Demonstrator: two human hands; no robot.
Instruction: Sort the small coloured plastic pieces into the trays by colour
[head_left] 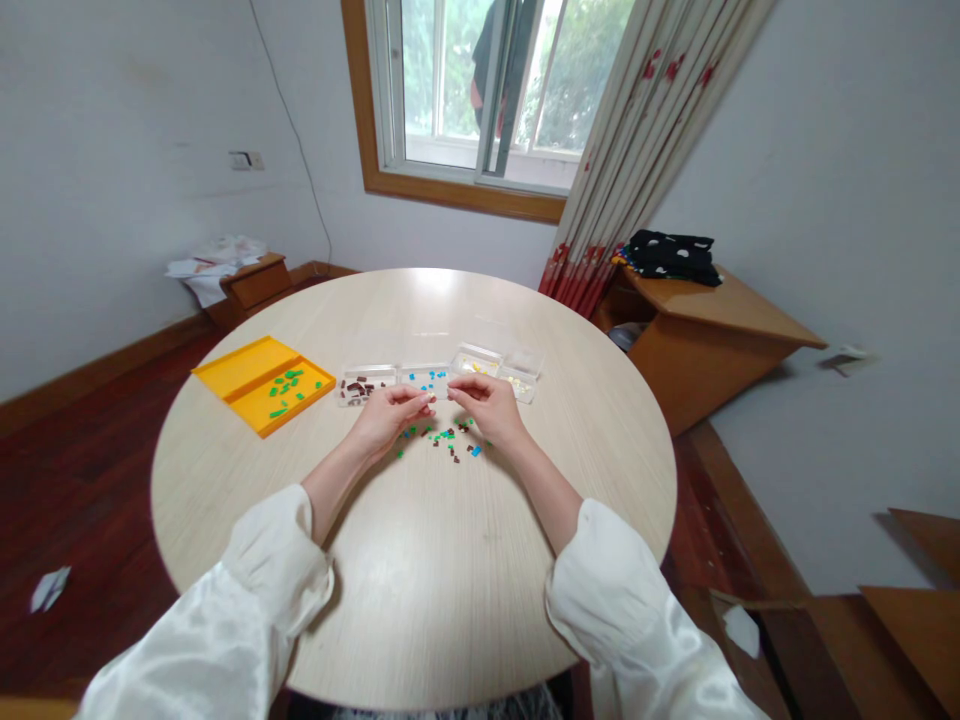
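My left hand [390, 418] is closed in a pinch above the table, with something small and pale at its fingertips that I cannot make out. Just to its right, my right hand [489, 406] pinches too; what it holds, if anything, is too small to name. The fingertips of both hands are close together but apart. Beneath and between them lie loose small pieces [448, 436] in green, brown and blue. Behind the hands stand clear trays: one with brown pieces [361, 388], one with blue pieces [427, 378], and others with yellow and pale pieces [480, 366].
An open yellow case [259, 388] with several green pieces [283, 386] lies at the left of the round table [420, 580]. Beyond the table are a wooden cabinet [667, 360] with black cloth [670, 256] on top, a curtain, and a small stand with papers [221, 262].
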